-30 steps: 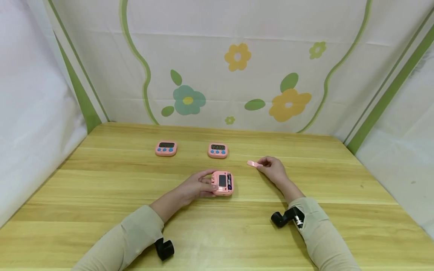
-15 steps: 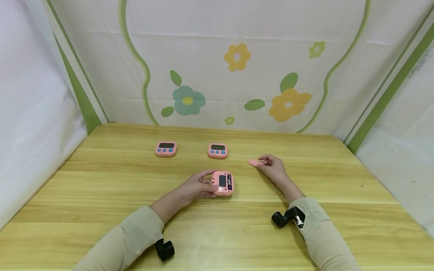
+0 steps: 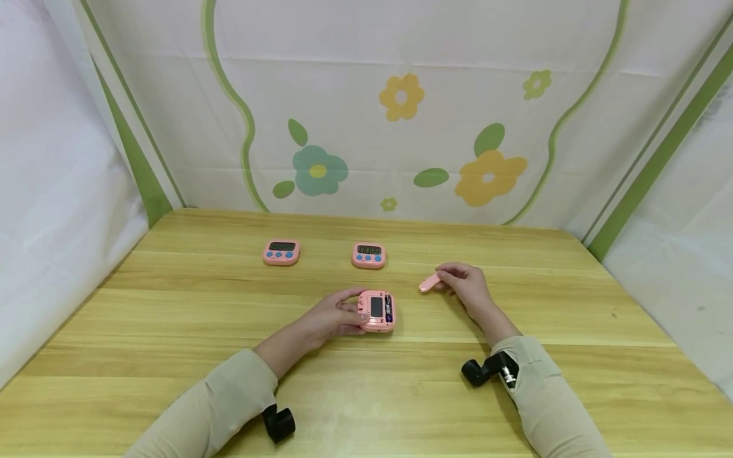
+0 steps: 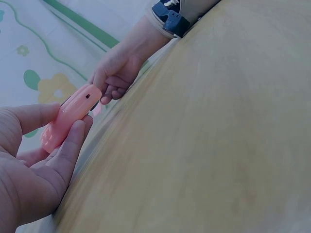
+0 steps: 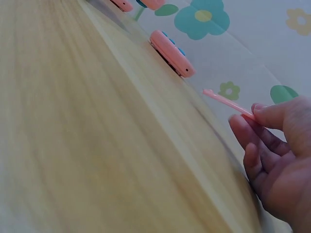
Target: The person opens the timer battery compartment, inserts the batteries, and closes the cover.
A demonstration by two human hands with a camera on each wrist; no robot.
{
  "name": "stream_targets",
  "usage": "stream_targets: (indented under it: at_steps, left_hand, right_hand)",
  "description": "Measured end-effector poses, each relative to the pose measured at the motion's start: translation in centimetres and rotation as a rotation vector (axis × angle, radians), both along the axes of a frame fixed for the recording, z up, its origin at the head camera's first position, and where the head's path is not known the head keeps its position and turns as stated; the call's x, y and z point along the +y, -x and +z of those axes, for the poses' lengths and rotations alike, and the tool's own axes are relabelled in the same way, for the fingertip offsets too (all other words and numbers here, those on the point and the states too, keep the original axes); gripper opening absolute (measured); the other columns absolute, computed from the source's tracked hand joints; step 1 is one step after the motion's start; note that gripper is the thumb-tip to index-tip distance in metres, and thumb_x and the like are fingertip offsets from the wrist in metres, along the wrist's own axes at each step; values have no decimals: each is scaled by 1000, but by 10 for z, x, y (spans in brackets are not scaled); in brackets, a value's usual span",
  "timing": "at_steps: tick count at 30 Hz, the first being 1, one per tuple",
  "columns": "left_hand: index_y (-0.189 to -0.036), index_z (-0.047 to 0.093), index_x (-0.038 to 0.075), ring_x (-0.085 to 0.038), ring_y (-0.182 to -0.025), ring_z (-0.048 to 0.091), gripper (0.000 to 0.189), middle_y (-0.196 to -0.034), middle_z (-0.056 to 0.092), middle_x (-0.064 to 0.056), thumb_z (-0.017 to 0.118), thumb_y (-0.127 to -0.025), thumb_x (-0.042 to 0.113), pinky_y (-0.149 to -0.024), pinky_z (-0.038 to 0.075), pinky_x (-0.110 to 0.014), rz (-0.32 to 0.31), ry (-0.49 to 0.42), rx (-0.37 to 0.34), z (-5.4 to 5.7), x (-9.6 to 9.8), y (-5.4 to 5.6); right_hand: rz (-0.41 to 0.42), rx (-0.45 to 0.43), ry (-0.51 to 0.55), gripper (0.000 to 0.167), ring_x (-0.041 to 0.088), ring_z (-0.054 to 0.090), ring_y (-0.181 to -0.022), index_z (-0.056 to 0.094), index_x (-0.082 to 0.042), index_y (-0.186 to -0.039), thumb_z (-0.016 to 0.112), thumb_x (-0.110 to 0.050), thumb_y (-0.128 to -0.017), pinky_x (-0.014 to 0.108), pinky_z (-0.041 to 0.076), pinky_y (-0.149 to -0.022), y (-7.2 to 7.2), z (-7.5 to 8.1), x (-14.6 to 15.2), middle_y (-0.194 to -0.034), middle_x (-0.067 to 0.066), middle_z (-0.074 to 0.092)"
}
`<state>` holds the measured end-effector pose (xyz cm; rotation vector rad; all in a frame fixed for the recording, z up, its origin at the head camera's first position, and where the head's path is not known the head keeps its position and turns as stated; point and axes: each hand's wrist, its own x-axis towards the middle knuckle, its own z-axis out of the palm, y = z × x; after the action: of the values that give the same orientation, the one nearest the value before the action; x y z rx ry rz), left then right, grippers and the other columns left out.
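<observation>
A pink digital timer (image 3: 369,323) is gripped by my left hand (image 3: 329,320), its back facing up. Dark batteries (image 3: 389,309) show in the uncovered compartment along its right side. In the left wrist view, thumb and fingers hold the timer (image 4: 73,114) by its edges. My right hand (image 3: 466,287) pinches a small pink battery cover (image 3: 429,283) between thumb and fingers, to the right of the timer and apart from it. Edge-on, the thin cover (image 5: 226,101) sticks out from the fingertips in the right wrist view.
Two more pink timers with blue buttons lie face up farther back, one timer (image 3: 281,252) at left and another timer (image 3: 369,256) nearer the middle. The wooden table (image 3: 366,394) ends at a flower-printed cloth (image 3: 343,114) behind.
The battery cover has turned in my right hand's fingers, its free end now pointing down toward the left. My left hand and the timer have stayed almost still.
</observation>
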<state>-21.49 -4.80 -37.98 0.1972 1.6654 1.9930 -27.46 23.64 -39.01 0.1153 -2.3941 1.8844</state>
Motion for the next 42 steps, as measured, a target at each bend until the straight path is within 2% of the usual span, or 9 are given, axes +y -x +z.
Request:
stream_targets:
  at_steps: [10,13,17,23,28,35,39,42]
  left_hand:
    - [-132,33,5,-21,-76,59,60,-95,56,-17,59,-78,-4,-73,49,-33,0,-2,3,0,0,0]
    - [-131,33,5,-21,-75,59,61,-94,56,-17,59,-78,-4,-73,50,-33,1,-3,2,0,0,0]
    - [-132,33,5,-21,-75,59,61,-93,57,-17,59,-77,-4,-73,49,-34,1,-5,5,0,1,0]
    - [-132,32,5,-21,-76,59,61,-93,57,-17,59,-77,-4,-73,49,-34,-1,-12,7,0,1,0]
    - [-132,32,5,-22,-76,59,61,-94,57,-17,58,-78,-5,-73,49,-34,-1,-14,7,-1,1,1]
    - [-131,33,5,-22,-77,59,60,-94,57,-17,59,-77,-4,-73,49,-34,8,-3,8,0,0,0]
    - [-131,33,5,-22,-76,59,60,-93,57,-17,59,-77,-4,-73,49,-34,5,-7,9,0,0,0]
    - [-132,32,5,-22,-76,59,61,-93,57,-17,58,-77,-5,-74,49,-34,1,-15,10,0,0,0]
  right_hand:
    - [80,-127,144,32,13,59,-67,48,18,-106,55,-4,-83,24,51,-61,-7,9,-8,-82,7,59]
    - [127,-150,149,32,15,60,-70,46,18,-106,54,-1,-82,28,51,-66,-11,13,-15,-82,11,59]
    - [149,-141,125,28,18,60,-70,47,19,-102,54,3,-80,30,51,-68,-15,16,-25,-80,13,58]
    - [123,-92,100,17,19,60,-68,54,12,-89,60,0,-79,32,51,-66,-18,18,-32,-80,15,58]
    - [111,-71,118,13,19,60,-71,51,11,-86,58,4,-78,32,51,-68,-20,20,-34,-83,16,55]
    - [141,-84,128,24,16,57,-69,45,15,-101,54,7,-80,29,52,-65,-20,19,-35,-84,14,50]
    - [187,-96,112,31,15,54,-69,43,14,-108,53,7,-79,24,50,-61,-24,21,-40,-87,13,51]
    - [232,-119,83,34,15,53,-74,44,13,-111,52,6,-79,24,50,-64,-29,24,-48,-91,14,52]
